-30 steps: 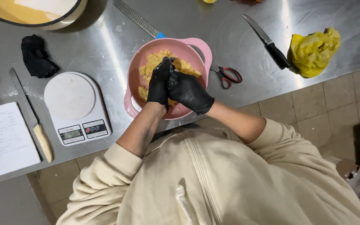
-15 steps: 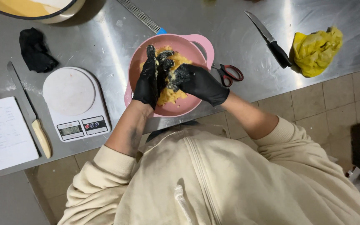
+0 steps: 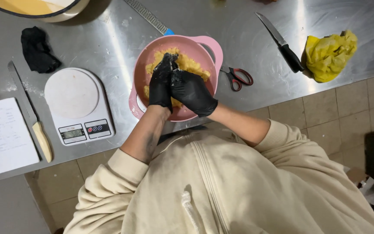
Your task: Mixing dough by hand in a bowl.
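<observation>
We keep our left hand point(image 3: 161, 84) and right hand point(image 3: 191, 92) pressed together, squeezing the yellow dough point(image 3: 186, 64) low inside the pink bowl point(image 3: 146, 60) so none spills out.

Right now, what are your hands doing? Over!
Left hand and right hand, black gloves, together in yellow dough. Dough sits in pink bowl. Scissors beside bowl, scale on the other side, neither touching it.

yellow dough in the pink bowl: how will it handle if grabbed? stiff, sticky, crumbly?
Probably soft and sticky: bits of the yellow dough cling to the black-gloved left hand and right hand. Likely crumbly rather than one smooth lump, since its surface looks ragged. The pink bowl may slide on the smooth steel counter when pushed.
</observation>
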